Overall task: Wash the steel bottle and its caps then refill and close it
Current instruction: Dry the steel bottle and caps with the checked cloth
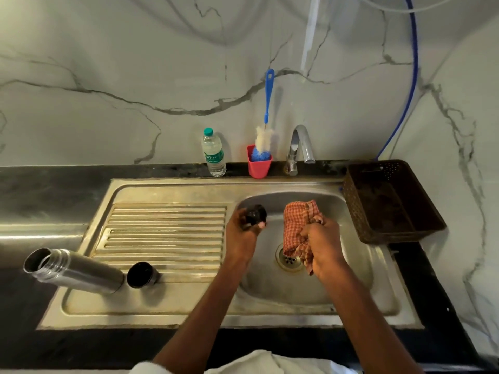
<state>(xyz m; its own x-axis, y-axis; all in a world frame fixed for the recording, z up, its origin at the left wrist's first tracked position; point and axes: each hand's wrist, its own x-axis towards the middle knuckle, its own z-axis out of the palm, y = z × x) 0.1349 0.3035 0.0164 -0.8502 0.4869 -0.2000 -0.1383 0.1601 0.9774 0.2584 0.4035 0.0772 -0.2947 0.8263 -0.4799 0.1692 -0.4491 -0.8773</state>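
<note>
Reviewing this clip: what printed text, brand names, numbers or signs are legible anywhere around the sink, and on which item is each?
Plastic water bottle: its green label carries white script, too blurred to read.
Steel bottle, cup-shaped cap on the drainboard, small cap in the left hand, checked cloth, red cup, brown basket: no text visible.

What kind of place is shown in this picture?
Most likely a home kitchen, at the washing-up spot. A steel sink with a ribbed drainboard is set into a dark counter, with a tap and a bottle brush against the marble-look wall.
</note>
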